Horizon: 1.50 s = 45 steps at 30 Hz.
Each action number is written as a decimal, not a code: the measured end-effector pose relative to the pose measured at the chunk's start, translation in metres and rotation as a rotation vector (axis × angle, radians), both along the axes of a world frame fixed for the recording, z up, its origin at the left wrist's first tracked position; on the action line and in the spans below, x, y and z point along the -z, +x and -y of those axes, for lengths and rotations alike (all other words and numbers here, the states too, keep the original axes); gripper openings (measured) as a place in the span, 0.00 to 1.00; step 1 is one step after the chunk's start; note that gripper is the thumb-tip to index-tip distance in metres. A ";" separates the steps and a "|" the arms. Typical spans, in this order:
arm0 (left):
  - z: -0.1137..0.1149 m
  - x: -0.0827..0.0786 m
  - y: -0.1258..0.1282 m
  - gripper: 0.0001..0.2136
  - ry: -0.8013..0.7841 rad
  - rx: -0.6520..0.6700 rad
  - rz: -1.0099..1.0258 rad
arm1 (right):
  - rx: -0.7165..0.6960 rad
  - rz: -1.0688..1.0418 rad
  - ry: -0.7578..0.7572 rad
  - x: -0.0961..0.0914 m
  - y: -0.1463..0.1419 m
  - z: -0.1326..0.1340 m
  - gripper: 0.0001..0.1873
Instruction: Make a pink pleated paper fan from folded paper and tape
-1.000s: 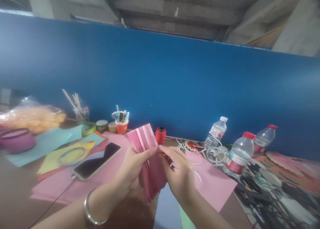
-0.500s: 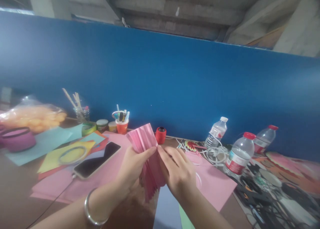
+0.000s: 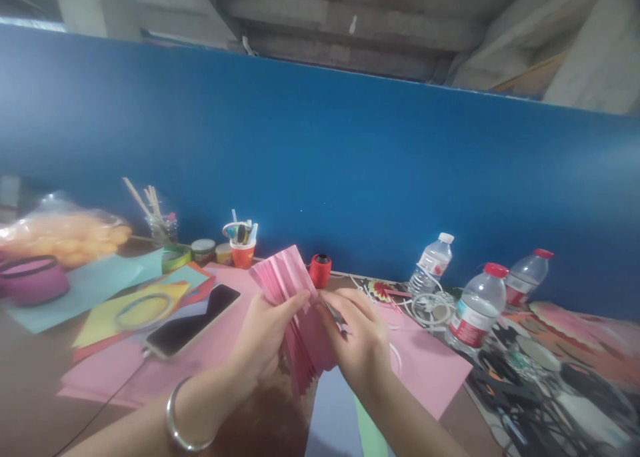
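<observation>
- Two bare hands hold one stack of pleated pink paper (image 3: 286,270), raised in front of the person; taking this paper as the clock's centre, 12 o'clock points away from the wearer.
- At 9 o'clock, the left hand (image 3: 261,330) grips the pleats, its thumb pressed across the near face and its fingers wrapped behind.
- At 3 o'clock, the right hand (image 3: 361,337) pinches the paper's edge, its bent thumb and forefinger closed beside the left thumb's tip.
- Done so far: many narrow pleats lie gathered in a thick bundle, splayed a little at the lower end.
- Apparently left: a smoother panel towards 4 o'clock, partly behind the right hand, seems not yet creased; how many folds remain, I cannot tell.
- Between 3 and 4 o'clock, a pink sheet (image 3: 435,370) lies flat with no pleats visible; at 5 o'clock, a blue-grey sheet (image 3: 331,410) also lies flat, with a green sheet (image 3: 369,430) just beside it.
- At 9 o'clock, past the left hand, a smartphone (image 3: 193,324) rests on more coloured paper.
- At 1 o'clock stands a red cylinder (image 3: 321,272); between 10 and 11, an orange-red cup (image 3: 243,255) of tools.
- At 3 o'clock, well apart, stands a red-capped water bottle (image 3: 475,314).
</observation>
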<state>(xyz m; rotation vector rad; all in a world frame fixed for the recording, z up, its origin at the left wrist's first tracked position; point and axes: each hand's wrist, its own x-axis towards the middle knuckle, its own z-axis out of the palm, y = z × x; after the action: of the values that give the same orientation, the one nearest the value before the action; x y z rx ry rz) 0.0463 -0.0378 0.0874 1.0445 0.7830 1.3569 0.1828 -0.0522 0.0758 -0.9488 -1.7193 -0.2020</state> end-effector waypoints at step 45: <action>-0.003 0.000 -0.004 0.11 0.013 -0.039 -0.052 | -0.039 0.346 0.167 -0.010 0.017 0.003 0.14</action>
<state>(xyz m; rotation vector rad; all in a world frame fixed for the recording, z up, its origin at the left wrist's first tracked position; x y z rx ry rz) 0.0418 -0.0350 0.0873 1.0838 0.8382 1.3742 0.1997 -0.0547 0.0862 -0.7887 -1.9989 -0.4996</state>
